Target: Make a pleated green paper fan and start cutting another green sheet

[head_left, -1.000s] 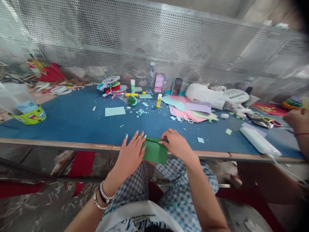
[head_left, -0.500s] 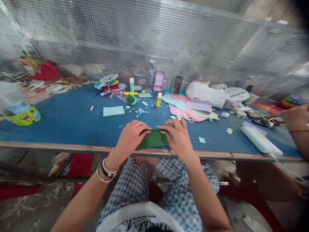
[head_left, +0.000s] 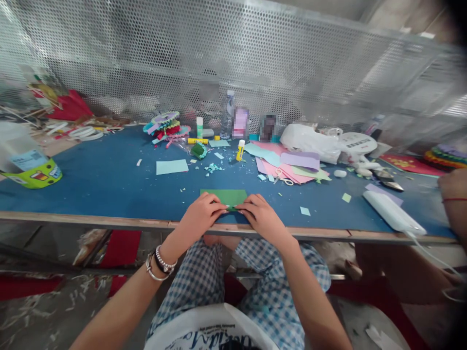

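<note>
A green sheet of paper (head_left: 225,196) lies on the blue table near its front edge, with a narrow fold along its near side. My left hand (head_left: 203,212) pinches the left part of that fold, and my right hand (head_left: 261,214) pinches the right part. The fingertips of both hands almost meet at the middle. Beyond the paper are a pale blue paper rectangle (head_left: 171,167), a heap of small blue scraps (head_left: 213,168), a crumpled green paper piece (head_left: 199,150) and an upright yellow glue stick (head_left: 240,150).
White-handled scissors (head_left: 284,178) rest by a pile of coloured papers (head_left: 288,167). A white power bank (head_left: 392,211) with a cable lies at right, near another person's hand (head_left: 452,189). A plastic tub (head_left: 34,172) stands at far left, a water bottle (head_left: 228,114) at the back.
The green paper has flipped so its broad part now extends away from me, the fold near me. Both hands moved slightly closer. At right, the other person's hand has drawn back from the dark-handled tool.
</note>
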`<state>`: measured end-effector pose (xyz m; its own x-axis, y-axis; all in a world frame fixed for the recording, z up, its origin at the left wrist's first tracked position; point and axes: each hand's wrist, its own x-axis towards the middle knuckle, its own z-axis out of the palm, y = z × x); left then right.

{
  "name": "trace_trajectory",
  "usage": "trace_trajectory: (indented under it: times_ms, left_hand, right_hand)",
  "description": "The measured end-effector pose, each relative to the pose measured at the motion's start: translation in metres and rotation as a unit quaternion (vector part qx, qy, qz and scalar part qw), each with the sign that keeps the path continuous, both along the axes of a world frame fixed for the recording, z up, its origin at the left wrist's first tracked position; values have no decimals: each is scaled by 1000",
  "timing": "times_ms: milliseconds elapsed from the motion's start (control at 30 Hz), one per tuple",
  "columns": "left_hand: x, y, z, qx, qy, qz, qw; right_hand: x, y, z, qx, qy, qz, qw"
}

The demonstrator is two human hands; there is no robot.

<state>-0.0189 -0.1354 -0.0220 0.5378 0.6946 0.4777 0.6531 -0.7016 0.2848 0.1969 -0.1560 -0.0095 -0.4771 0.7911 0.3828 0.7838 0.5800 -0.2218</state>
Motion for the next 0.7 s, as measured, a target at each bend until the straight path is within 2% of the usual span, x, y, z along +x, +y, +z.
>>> trace_trajectory:
  times_ms: [167,267,433,600,700]
  left_hand:
    - [1,11,1,-76,-27,24,996]
    - [5,12,1,-57,-33,42,997]
    - [5,10,3,-20,6,70,997]
    - [0,8,12,-11,70,13,997]
    - [0,10,16,-21,76,3,997]
  right_hand:
    - [0,17,-5,-63,122,-85,987]
    - [-2,25,-5,-89,127,-104,982]
    - [-2,24,-8,-81,131,-115,981]
    - [-1,23,-10,-71,135,-112,982]
    - [-1,23,-11,-71,147,-110,980]
